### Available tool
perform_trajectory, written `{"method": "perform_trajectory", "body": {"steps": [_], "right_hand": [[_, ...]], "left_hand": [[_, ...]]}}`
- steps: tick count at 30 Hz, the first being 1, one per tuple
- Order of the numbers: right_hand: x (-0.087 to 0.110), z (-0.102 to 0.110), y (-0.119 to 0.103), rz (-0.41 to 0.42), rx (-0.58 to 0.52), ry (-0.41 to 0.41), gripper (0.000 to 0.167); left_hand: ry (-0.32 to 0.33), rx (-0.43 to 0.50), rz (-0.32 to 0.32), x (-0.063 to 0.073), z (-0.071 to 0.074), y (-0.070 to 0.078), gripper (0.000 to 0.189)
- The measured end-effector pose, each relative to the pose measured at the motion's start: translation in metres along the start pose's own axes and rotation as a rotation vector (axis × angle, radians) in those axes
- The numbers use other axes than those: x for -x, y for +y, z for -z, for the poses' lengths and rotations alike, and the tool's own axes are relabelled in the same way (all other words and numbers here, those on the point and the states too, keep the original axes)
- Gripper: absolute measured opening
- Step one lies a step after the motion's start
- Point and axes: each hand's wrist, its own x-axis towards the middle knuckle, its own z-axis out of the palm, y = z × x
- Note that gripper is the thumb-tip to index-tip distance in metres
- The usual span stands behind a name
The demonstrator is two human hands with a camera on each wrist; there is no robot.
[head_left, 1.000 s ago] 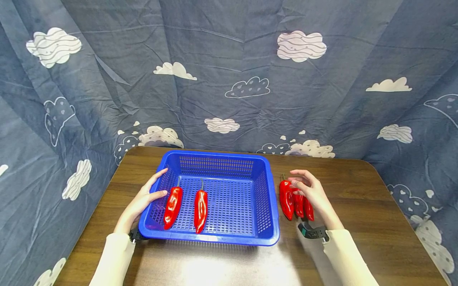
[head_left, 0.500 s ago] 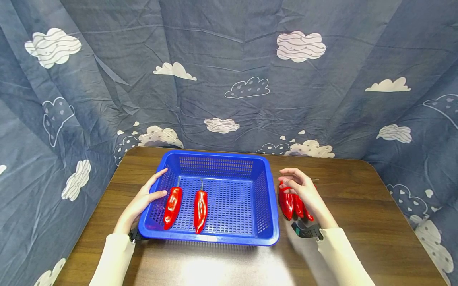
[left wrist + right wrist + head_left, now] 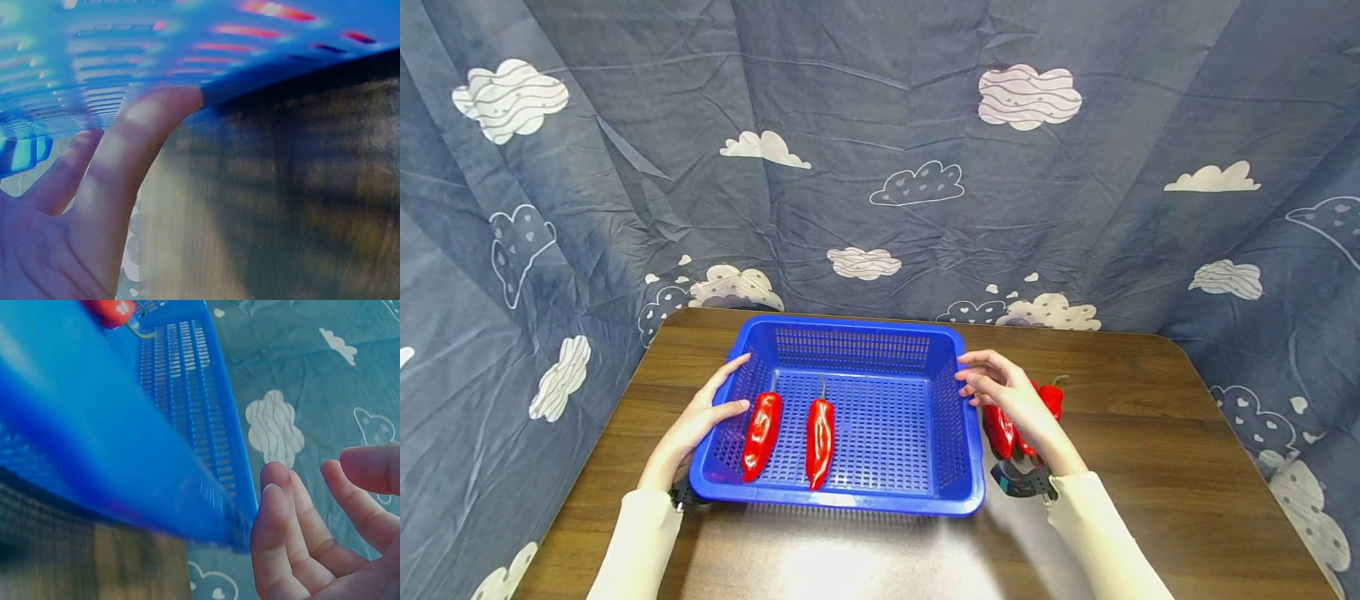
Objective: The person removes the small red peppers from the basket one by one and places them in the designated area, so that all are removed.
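A blue plastic basket with slotted walls stands on the table. Two long red peppers lie inside it: one by the left wall, another near the middle. My left hand rests across the left rim, its thumb and a finger extended; its other fingers are hidden in the head view. My right hand is at the basket's right rim, fingers loosely bent, holding nothing. The right wrist view shows those fingertips close to the basket's edge; contact cannot be told. Beneath the right hand lie more red peppers, partly covered.
The wooden table extends right of the peppers and in front of the basket, with glare near its front edge. Behind it hangs a dark blue curtain with cloud prints. Both wrists wear black straps.
My right hand has moved left from over the loose peppers to the basket's right rim, uncovering a pepper with its stem. The left hand and basket have stayed in place.
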Motion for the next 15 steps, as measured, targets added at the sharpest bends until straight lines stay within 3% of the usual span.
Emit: {"method": "perform_trajectory", "body": {"steps": [15], "right_hand": [[-0.013, -0.027, -0.013, -0.018, -0.001, -0.103, 0.031]], "left_hand": [[0.000, 0.000, 0.004, 0.000, -0.001, 0.000, 0.069]]}}
